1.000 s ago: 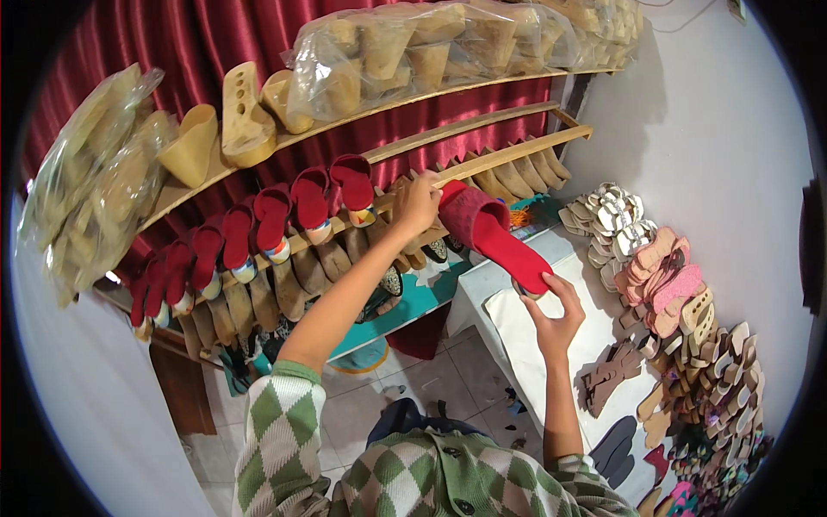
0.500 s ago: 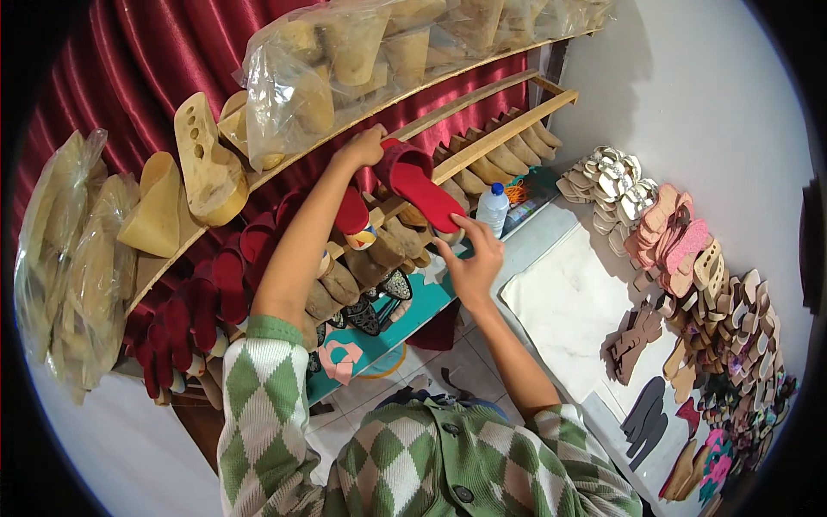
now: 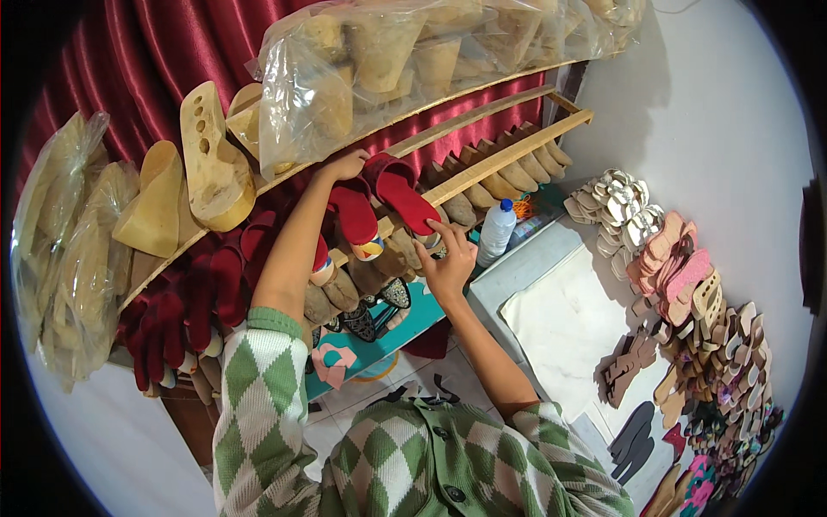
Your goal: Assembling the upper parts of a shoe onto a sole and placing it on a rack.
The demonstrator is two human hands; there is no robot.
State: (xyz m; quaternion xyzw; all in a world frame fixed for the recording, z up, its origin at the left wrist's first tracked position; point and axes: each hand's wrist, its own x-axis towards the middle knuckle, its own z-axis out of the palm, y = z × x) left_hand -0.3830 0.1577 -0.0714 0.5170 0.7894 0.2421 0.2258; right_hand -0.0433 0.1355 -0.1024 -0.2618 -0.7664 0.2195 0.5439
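A red slipper (image 3: 403, 195) with a broad band leans on the wooden rack, between both my hands. My left hand (image 3: 348, 164) reaches to its banded end and grips there, fingers partly hidden behind the red material. At the lower end, the fingertips of my right hand (image 3: 450, 261) close on the slipper's edge, with the thumb below. Just left of it, under my left wrist, another red slipper (image 3: 353, 215) rests on the rack with a colourful patterned end piece (image 3: 369, 250) beneath. More red slippers (image 3: 200, 289) stand in a row farther left, partly covered by my left forearm.
Wooden shoe lasts (image 3: 500, 185) line the rack's right part; wrapped lasts (image 3: 379, 52) fill the shelf above. A water bottle (image 3: 497, 231) stands right of my right hand. Black patterned shoes (image 3: 357, 323) lie on a teal surface below. Piles of soles (image 3: 680, 258) cover the right table.
The red slipper has come down and to the left, against the rack beside the other red slipper. Both hands moved with it, and the view shifted slightly.
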